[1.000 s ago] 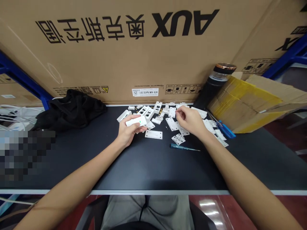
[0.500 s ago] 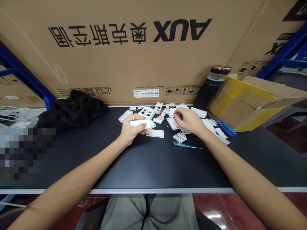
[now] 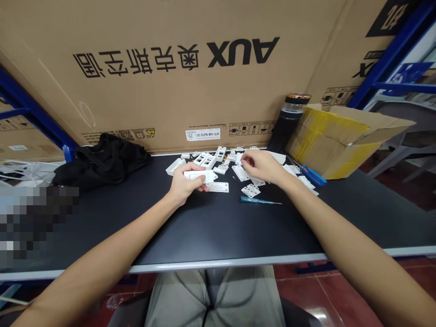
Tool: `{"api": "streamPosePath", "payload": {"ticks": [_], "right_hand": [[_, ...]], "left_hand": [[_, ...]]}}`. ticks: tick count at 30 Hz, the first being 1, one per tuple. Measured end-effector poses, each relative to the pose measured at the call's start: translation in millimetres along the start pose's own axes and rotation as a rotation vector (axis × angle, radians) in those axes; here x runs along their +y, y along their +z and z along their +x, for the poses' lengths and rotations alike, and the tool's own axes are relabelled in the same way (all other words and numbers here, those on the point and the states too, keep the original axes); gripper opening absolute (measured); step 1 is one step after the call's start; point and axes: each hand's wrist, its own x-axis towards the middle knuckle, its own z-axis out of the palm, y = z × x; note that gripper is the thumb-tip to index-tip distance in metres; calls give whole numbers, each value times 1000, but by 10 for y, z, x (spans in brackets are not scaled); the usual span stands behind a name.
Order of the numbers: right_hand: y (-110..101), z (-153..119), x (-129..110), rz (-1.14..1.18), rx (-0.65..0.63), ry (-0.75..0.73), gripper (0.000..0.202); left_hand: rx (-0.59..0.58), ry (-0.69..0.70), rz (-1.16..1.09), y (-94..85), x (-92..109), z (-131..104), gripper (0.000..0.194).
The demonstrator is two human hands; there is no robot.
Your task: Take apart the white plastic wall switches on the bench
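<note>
My left hand (image 3: 187, 182) is closed round a white rectangular plastic casing (image 3: 197, 176), with the thumb pressed along its front. Just beyond it lie white casings with dark openings (image 3: 205, 160), and a flat white plate (image 3: 218, 187) rests to its right. Over the scattered white parts, my right hand (image 3: 260, 165) has its fingertips pinched together; whatever they hold, if anything, is hidden. Close to that hand are a white plate with holes (image 3: 241, 173) and a small moulded white piece (image 3: 250, 190). A teal-handled screwdriver (image 3: 260, 200) lies nearer to me.
Behind the black tabletop (image 3: 218, 231) rises a big cardboard box (image 3: 136, 100). At the back right stand a black flask (image 3: 285, 125) and an open carton with yellow tape (image 3: 327, 141), beside a blue-handled tool (image 3: 314, 176). Black cloth (image 3: 105, 161) lies back left.
The head view has turned slightly to the right, so the scene sits further left. My left hand keeps its hold on the white casing; my right hand stays pinched over the parts.
</note>
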Motion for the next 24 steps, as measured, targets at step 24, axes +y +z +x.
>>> {"api": "streamPosePath", "payload": {"ticks": [24], "right_hand": [[-6,-73,-293,204,-114,-278,26]], "left_hand": [[-249,-165,-62,-95,221,-57,37]]}}
